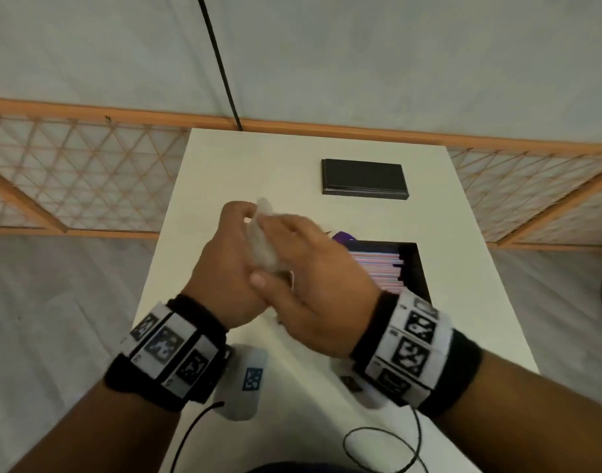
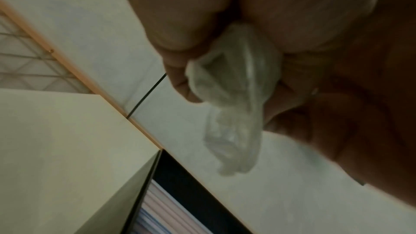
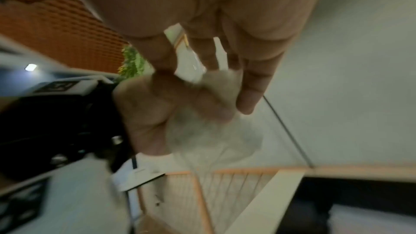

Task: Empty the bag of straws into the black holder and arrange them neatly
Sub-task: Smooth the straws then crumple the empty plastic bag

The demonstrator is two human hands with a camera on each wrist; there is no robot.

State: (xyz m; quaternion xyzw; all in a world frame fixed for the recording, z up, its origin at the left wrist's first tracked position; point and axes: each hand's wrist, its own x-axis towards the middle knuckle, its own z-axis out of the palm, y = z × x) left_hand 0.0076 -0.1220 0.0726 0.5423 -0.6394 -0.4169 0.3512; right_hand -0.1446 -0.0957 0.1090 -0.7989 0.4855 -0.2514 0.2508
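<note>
Straws (image 1: 378, 271) already in black holder (image 1: 416, 264), lying in flat parallel rows; emptying looks done. Clear plastic bag (image 1: 263, 233), seemingly empty, crumpled between both hands above table (image 1: 258, 158). Left hand (image 1: 224, 264) curls round bag; right hand (image 1: 306, 285) presses it from other side, fingers bent over it. Likely left: final tidying, discarding bag. Black lid (image 1: 364, 179) lies apart, farther back. White table; wooden lattice panel (image 1: 88, 172), pale wall behind; grey floor.
</note>
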